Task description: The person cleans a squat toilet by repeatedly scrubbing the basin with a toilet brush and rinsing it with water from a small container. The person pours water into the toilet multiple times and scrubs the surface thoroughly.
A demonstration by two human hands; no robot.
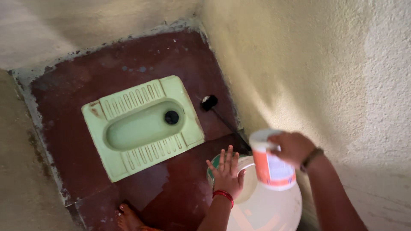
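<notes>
My right hand point(292, 146) grips a white plastic tub with an orange band point(270, 164), held tilted above a white bucket point(269, 209) at the lower right. My left hand point(227, 171) is spread flat with fingers apart over the bucket's near rim, holding nothing. A red thread band circles my left wrist and a dark band my right wrist. A green rim shows just behind the bucket, under my left hand.
A pale green squat toilet pan point(143, 124) is set in the dark red floor point(85, 85), which looks wet near the front. A black brush point(209, 102) leans against the cream wall point(321, 64). My bare foot point(127, 217) shows at the bottom edge.
</notes>
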